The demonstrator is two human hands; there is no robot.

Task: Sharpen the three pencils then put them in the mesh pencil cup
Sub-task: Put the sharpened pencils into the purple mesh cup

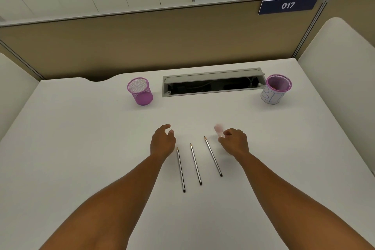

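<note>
Three grey pencils lie side by side on the white desk, tips pointing away: the left pencil [180,169], the middle pencil [195,164] and the right pencil [213,156]. My left hand [162,141] hovers just left of the left pencil's tip, fingers curled and apart, holding nothing. My right hand [234,141] is right of the right pencil's tip, its fingertips pinching a small, blurred pink sharpener [219,130]. A purple mesh pencil cup [140,91] stands at the back left.
A second purple cup wrapped in white paper [276,89] stands at the back right. Between the cups is an open cable slot [213,82] in the desk [81,138]. Beige partitions enclose the desk on three sides.
</note>
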